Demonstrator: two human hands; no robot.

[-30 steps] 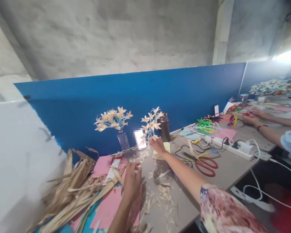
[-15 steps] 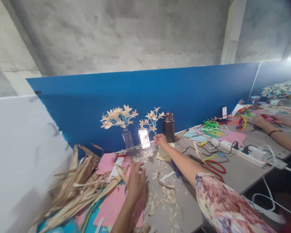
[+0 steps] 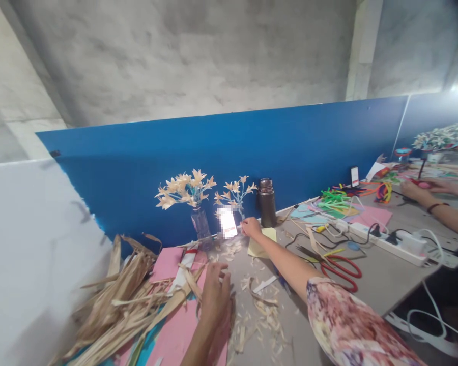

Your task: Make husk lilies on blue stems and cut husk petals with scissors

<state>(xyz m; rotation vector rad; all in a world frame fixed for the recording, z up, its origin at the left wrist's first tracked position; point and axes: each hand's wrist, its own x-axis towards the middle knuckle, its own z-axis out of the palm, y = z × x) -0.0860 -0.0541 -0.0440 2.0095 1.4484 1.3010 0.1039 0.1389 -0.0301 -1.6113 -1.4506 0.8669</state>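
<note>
Smaller flower bunch [image 3: 235,190], apparently being positioned, likely needs steadying next: your right hand [image 3: 251,227] seems to pinch its stems; your left hand [image 3: 216,294] curls loosely.

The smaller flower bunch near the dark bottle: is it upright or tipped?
Upright: the flower bunch has blossoms on top, its stems leading down toward the right hand.

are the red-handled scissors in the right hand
No, the red-handled scissors lie on the table, apart from the right hand, which is near the smaller bunch of flowers.
</note>
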